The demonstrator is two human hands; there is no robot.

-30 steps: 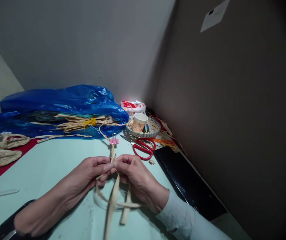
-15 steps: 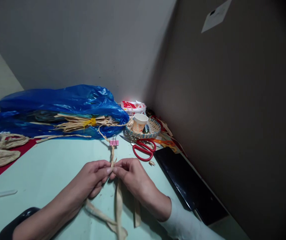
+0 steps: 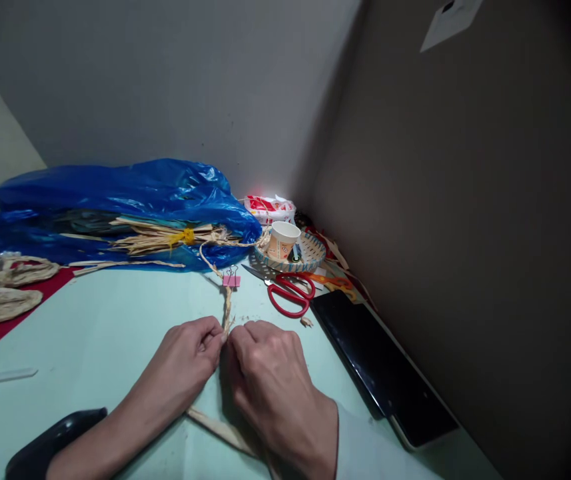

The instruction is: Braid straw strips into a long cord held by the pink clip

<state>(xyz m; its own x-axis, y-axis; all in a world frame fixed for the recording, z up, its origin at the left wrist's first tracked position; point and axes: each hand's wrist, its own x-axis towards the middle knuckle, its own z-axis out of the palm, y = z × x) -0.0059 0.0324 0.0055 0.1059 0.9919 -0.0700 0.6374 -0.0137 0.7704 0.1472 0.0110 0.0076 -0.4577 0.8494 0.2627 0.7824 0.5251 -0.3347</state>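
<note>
A pale twisted straw cord (image 3: pixel 227 305) runs from a pink binder clip (image 3: pixel 232 281) toward me, down to my hands. My left hand (image 3: pixel 190 353) is closed, pinching the cord's near end between thumb and forefinger. Right beside it, my right hand (image 3: pixel 270 373) is turned back-up with its fingers curled in; they seem to grip the straw at the same spot, though the fingertips are hidden. A loose flat straw strip (image 3: pixel 222 429) trails on the table below both hands.
Behind lies a blue plastic bag (image 3: pixel 115 190) with a tied straw bundle (image 3: pixel 165 237). Red-handled scissors (image 3: pixel 291 295), a paper cup (image 3: pixel 284 241) in a woven basket (image 3: pixel 315 252) and a black tablet-like device (image 3: pixel 375 360) are to the right. Woven straw pieces (image 3: pixel 2 303) lie left.
My right hand has rolled over, its back now facing up and its fingers curled tighter. The hanging straw strips have shifted and are mostly covered. The view has tilted slightly.
</note>
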